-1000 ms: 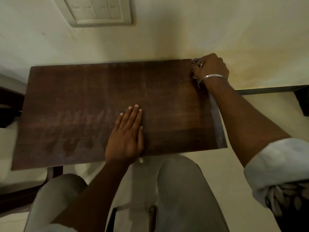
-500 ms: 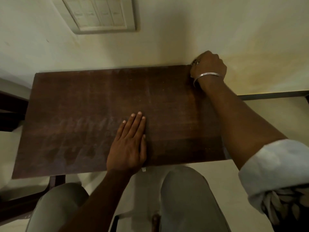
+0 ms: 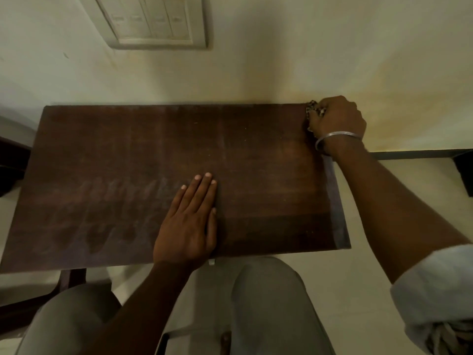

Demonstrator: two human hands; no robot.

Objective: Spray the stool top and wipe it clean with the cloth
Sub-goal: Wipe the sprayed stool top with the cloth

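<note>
The stool top (image 3: 128, 155) is a dark brown wooden rectangle against the wall, with pale smear marks on its left half. My left hand (image 3: 188, 221) lies flat on it near the front edge, fingers together and holding nothing. My right hand (image 3: 337, 121) is closed at the back right corner of the top. A small bunched, patterned cloth (image 3: 312, 108) peeks out from under its fingers. No spray bottle is in view.
A cream wall (image 3: 256, 60) rises right behind the stool, with a switch plate (image 3: 156, 21) at the top left. My knees in grey trousers (image 3: 268, 303) are below the front edge. Dark furniture (image 3: 10, 165) stands at the left, a dark ledge (image 3: 422, 154) at the right.
My right hand stays closed on the cloth at the back right corner, shifting only slightly. My left hand keeps its flat place. The view has drifted a little.
</note>
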